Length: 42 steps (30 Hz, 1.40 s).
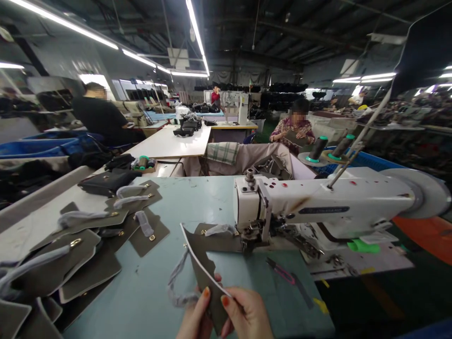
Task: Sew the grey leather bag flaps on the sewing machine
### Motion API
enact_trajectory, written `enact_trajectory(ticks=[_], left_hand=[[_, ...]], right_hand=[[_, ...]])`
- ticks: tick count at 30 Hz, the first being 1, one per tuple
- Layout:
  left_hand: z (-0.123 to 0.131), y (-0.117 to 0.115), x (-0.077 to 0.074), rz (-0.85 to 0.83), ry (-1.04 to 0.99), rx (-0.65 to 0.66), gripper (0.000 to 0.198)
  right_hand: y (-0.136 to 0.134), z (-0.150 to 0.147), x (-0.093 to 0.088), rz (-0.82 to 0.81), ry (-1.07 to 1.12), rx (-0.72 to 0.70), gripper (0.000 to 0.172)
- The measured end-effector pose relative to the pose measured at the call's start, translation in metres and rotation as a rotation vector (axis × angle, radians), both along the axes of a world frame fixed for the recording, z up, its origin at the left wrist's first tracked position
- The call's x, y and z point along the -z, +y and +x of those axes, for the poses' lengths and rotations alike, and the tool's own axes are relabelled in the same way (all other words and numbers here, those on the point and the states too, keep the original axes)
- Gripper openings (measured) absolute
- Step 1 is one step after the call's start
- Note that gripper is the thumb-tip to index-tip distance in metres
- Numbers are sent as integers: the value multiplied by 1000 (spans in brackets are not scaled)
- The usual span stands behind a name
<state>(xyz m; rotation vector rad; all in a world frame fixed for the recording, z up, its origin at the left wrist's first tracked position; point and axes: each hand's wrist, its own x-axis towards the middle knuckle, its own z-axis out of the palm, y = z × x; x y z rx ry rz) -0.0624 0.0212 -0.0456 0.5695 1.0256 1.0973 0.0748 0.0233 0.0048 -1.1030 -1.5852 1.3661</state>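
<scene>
A dark olive bag panel [203, 263] with a pale edge is held up on its side at the front of the table. My left hand [197, 308] pinches it between thumb and fingers from the left. On the right edge, my right hand [245, 313] grips the same panel, its fingers partly hidden behind. A plastic-wrapped strap [173, 282] hangs from the panel's left side by a small metal fitting. Just behind, another olive panel [222, 242] with a wrapped strap lies flat, its right end at the needle area of the white sewing machine [310, 197].
Olive panels [88, 268] with wrapped straps are piled on the left, near a black bag [106, 182]. Pink-handled thread snips [282, 272] lie right of my hands. Thread cones [318, 149] stand behind the machine. Co-workers [294, 127] sit farther back.
</scene>
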Motion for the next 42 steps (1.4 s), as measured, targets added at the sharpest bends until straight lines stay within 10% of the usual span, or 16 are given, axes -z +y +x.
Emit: enact_trajectory(ticks=[7, 19, 36, 42], left_hand=[[21, 61, -28, -57, 66, -38, 40], [46, 145, -14, 169, 104, -78, 45], [30, 140, -25, 175, 246, 32, 45], [23, 121, -17, -64, 169, 280, 34]], right_hand=[[21, 22, 32, -182, 19, 178, 54], [76, 39, 50, -132, 27, 337, 46], [78, 33, 52, -91, -17, 414, 43], [75, 32, 49, -98, 17, 410, 38]])
